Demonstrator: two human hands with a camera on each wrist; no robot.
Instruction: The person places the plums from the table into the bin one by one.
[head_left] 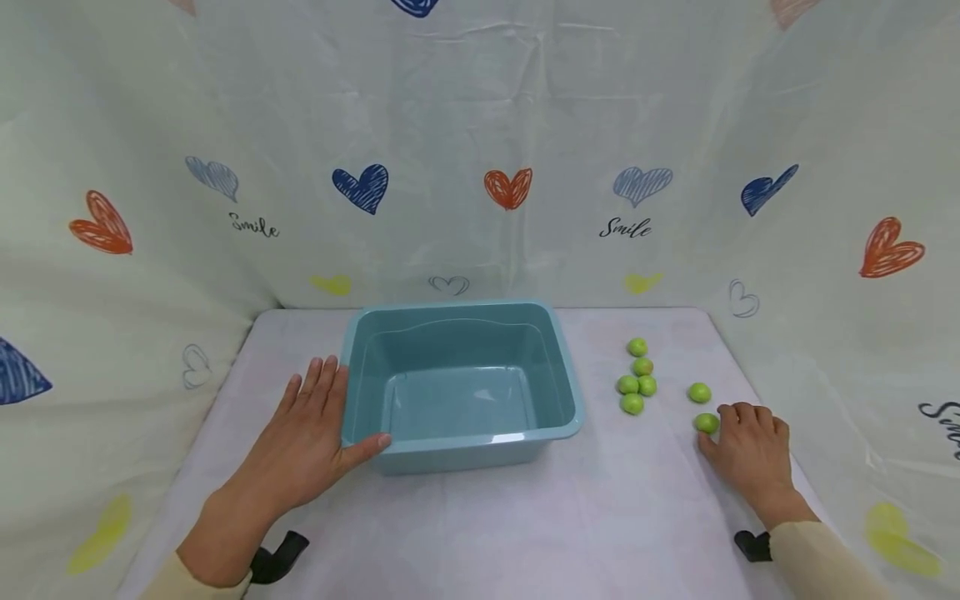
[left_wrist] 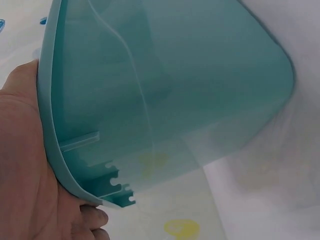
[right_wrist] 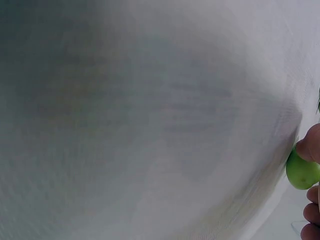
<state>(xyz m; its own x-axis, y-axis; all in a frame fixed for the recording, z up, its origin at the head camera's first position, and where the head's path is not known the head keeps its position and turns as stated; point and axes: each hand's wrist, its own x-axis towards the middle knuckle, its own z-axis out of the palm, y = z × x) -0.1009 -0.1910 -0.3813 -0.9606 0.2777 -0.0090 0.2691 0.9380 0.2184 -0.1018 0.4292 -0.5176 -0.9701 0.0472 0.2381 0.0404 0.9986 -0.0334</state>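
A light-blue plastic basin (head_left: 461, 457) stands in the middle of the table. My left hand (head_left: 303, 450) rests against its left side, fingers straight along the rim and thumb over the front left corner; the left wrist view shows the palm at the basin's rim (left_wrist: 46, 100). At the table's right side my right hand (head_left: 750, 450) pinches a small round green fruit (head_left: 706, 423) between thumb and curled fingers. The same fruit (right_wrist: 301, 172) appears at the right edge of the right wrist view. Just behind it on the table lies another green fruit (head_left: 700, 392).
Several more green fruits (head_left: 633, 404) lie in a loose cluster between the basin and my right hand. A white cloth (head_left: 600, 517) covers the table. A curtain (head_left: 450, 125) printed with hearts hangs behind and along both sides. Black straps (head_left: 279, 558) show at both wrists.
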